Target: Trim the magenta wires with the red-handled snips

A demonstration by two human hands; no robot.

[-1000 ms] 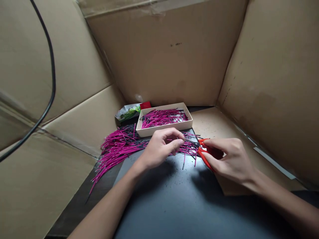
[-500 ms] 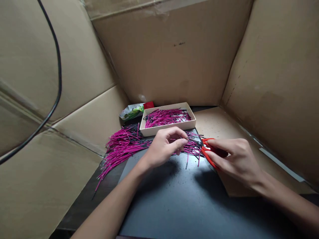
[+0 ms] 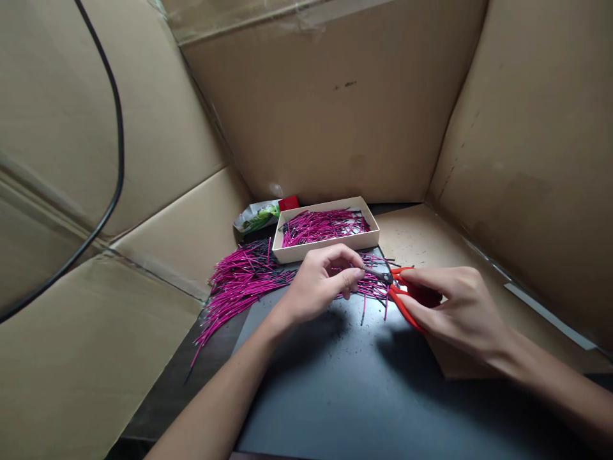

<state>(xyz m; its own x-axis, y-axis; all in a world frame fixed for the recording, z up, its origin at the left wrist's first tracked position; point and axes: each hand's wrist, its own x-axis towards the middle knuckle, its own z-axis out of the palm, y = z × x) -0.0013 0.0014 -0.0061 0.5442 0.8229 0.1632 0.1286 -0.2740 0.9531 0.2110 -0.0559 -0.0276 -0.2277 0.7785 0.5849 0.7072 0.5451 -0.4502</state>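
My right hand (image 3: 462,306) is closed around the red handles of small scissors (image 3: 405,310). Their dark blades point left and reach the fingertips of my left hand (image 3: 320,284). Thumb and forefinger of that hand are pinched together at the blade tips; what they hold is too small and too hidden to name. Beneath and behind both hands lie loose pink-and-black wires (image 3: 376,287). A larger heap of the same wires (image 3: 244,281) spreads to the left. Behind my left hand, a shallow cream box (image 3: 330,246) holds many more of them.
A dark grey mat (image 3: 306,396) with small dark scraps covers the front. A flat cardboard sheet (image 3: 407,236) lies to the right. A green-and-white packet (image 3: 257,216) and a red item (image 3: 288,203) stand behind the heap. Cardboard walls (image 3: 311,128) surround the table; a black cable (image 3: 119,140) hangs left.
The whole view has shifted slightly, so things sit a little further right. The scissor blades show more clearly at my left fingertips. Both hands keep nearly the same pose.
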